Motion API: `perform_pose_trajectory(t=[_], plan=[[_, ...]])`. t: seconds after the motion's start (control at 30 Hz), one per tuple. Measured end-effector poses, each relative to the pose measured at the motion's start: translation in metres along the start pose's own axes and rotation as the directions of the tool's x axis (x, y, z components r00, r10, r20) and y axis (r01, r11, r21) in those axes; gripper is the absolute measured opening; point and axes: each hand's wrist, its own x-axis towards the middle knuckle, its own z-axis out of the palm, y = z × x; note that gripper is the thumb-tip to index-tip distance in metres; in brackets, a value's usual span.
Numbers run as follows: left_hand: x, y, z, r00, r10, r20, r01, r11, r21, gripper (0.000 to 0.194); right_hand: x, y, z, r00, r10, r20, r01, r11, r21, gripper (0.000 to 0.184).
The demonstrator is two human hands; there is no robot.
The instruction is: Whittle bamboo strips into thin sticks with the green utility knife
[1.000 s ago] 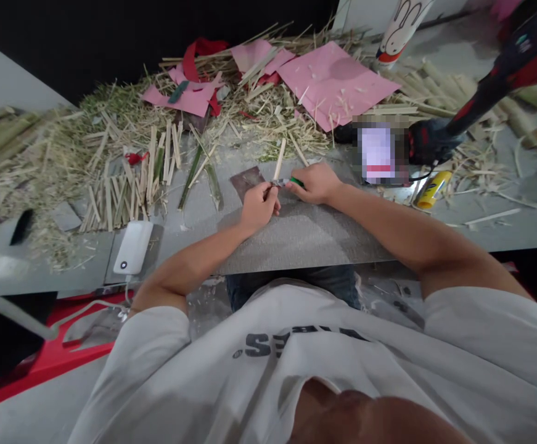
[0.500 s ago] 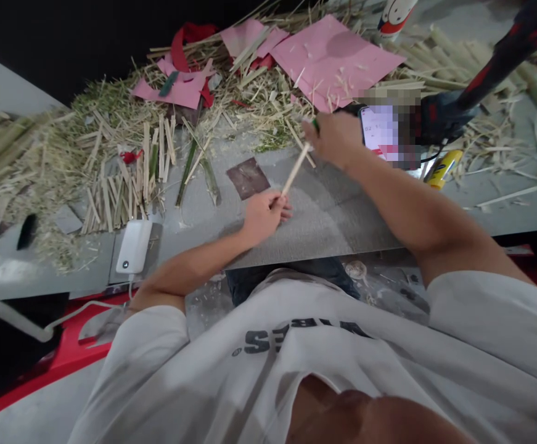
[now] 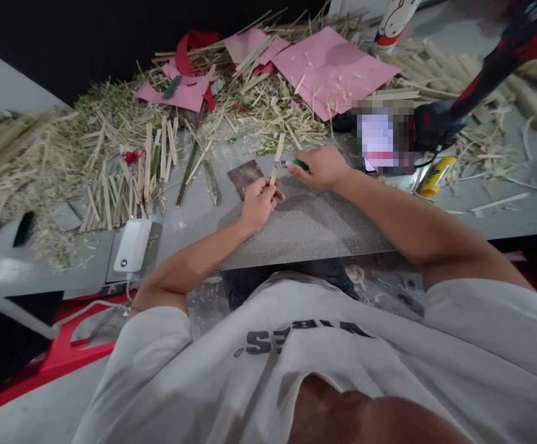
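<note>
My left hand [image 3: 259, 200] pinches the lower end of a pale bamboo strip [image 3: 279, 148], which points up and away from me. In my right hand [image 3: 321, 168] is a small knife with a green handle [image 3: 301, 164], the fingers closed around it. Its metal blade [image 3: 283, 164] lies against the strip just above my left fingers. A brown square of what looks like sandpaper [image 3: 243, 176] rests on the table behind my left hand, partly covered by it.
Cut bamboo strips [image 3: 111, 200] and heaped shavings [image 3: 65, 160] lie to the left, near a white power bank [image 3: 133, 245]. Pink paper sheets [image 3: 335, 71] top the pile behind. To the right are a phone [image 3: 378, 140], a yellow tube [image 3: 438, 176] and a dark stand [image 3: 476, 86].
My right hand moved up and away along the strip half a second ago, and is now back close to my left hand. The left hand keeps its hold, with the strip turned more upright.
</note>
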Motion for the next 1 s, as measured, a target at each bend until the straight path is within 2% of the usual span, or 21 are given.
perform_pose_trajectory(t=[0.17, 0.3, 0.43, 0.57, 0.87, 1.0], plan=[[0.004, 0.004, -0.001, 0.999, -0.042, -0.033, 0.043, 0.999, 0.005, 0.033, -0.003, -0.015, 0.004, 0.995, -0.071, 0.069, 0.070, 0.997, 0.017, 0.061], [0.010, -0.006, -0.005, 0.996, 0.028, -0.080, -0.018, 0.992, 0.125, 0.039, -0.006, -0.027, 0.000, 0.991, -0.056, 0.120, 0.053, 0.998, 0.034, 0.061], [0.008, -0.015, -0.005, 0.989, 0.089, -0.121, -0.061, 0.974, 0.217, 0.037, -0.003, -0.030, -0.005, 0.996, 0.046, 0.080, -0.048, 0.999, 0.012, 0.066], [0.003, -0.013, -0.005, 0.988, 0.062, -0.141, -0.028, 0.972, 0.234, 0.036, 0.006, -0.025, -0.008, 0.998, 0.053, 0.029, -0.052, 0.998, -0.018, 0.067], [0.007, 0.006, -0.004, 0.983, -0.058, -0.172, 0.079, 0.990, 0.113, 0.035, 0.022, -0.015, -0.006, 0.984, 0.159, -0.082, -0.161, 0.987, -0.018, 0.078], [0.005, 0.004, -0.008, 0.986, -0.138, -0.097, 0.140, 0.990, 0.008, 0.035, 0.017, -0.023, -0.008, 0.997, 0.077, 0.012, -0.076, 0.995, -0.067, 0.073]])
